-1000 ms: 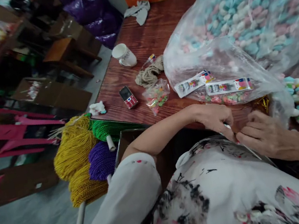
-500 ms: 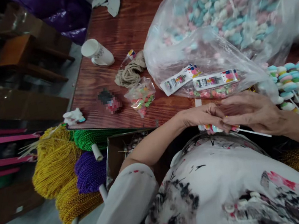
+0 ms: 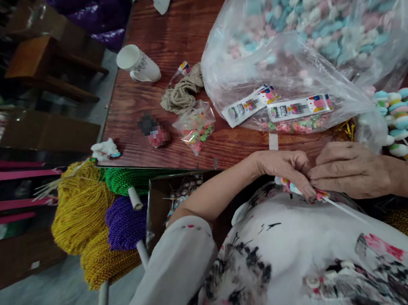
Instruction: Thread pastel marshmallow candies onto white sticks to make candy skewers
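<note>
At the table's front edge, close to my shirt, I hold a marshmallow skewer (image 3: pixel 292 187) in a clear wrapper. My left hand (image 3: pixel 287 166) is closed round its candy part and covers most of it. The fingers of my right hand (image 3: pixel 351 168) are pinched together at the lower end of the candy, where the white stick (image 3: pixel 342 208) comes out and points down to the right. A white strip (image 3: pixel 273 141) shows just above my left hand. More marshmallow skewers (image 3: pixel 405 119) lie to the right of my right hand.
A big clear bag of marshmallows (image 3: pixel 317 11) fills the back right. Printed packets (image 3: pixel 299 108) lie before it. A small candy bag (image 3: pixel 197 131), a cloth (image 3: pixel 183 93) and a white mug (image 3: pixel 139 65) stand left. Yellow cord bundles (image 3: pixel 80 211) are beside the table.
Both hands have come slightly lower and nearer my body. The stick has tilted more steeply downward. The whole view has shifted a little.
</note>
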### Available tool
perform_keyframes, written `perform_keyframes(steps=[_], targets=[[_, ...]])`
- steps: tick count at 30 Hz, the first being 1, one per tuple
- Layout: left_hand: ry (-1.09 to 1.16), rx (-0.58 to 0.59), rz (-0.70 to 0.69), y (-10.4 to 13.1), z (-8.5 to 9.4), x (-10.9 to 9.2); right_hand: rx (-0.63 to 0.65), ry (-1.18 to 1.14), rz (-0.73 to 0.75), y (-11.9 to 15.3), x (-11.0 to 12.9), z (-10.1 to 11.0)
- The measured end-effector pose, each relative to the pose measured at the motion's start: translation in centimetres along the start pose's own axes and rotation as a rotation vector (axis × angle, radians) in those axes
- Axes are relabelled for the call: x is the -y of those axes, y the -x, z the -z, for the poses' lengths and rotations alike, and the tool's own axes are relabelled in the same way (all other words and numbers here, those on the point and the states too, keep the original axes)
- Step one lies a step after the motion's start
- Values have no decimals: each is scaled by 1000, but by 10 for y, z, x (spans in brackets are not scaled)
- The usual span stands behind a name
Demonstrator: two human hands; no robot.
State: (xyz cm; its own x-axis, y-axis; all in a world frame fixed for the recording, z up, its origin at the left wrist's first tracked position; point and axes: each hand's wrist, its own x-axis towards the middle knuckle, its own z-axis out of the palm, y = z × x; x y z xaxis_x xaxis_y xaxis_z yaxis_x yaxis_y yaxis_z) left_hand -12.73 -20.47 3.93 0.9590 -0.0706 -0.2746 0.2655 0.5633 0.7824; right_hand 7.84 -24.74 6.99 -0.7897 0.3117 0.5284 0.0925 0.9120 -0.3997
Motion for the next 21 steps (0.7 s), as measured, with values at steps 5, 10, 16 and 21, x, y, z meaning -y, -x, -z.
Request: perform_keyframes(steps=[5,10,16,21], targets=[[-44,75,101,-1,-1,-4,23,4,188,-5,1,6],[-51,181,96,-6,-6,-5,70,71,316,-15,3,6],[-100,231,-4,-8,0,5,38,103,328,-24,11,0],[-562,-87,-34,28,0,-31,259,258,152,-26,4,13]])
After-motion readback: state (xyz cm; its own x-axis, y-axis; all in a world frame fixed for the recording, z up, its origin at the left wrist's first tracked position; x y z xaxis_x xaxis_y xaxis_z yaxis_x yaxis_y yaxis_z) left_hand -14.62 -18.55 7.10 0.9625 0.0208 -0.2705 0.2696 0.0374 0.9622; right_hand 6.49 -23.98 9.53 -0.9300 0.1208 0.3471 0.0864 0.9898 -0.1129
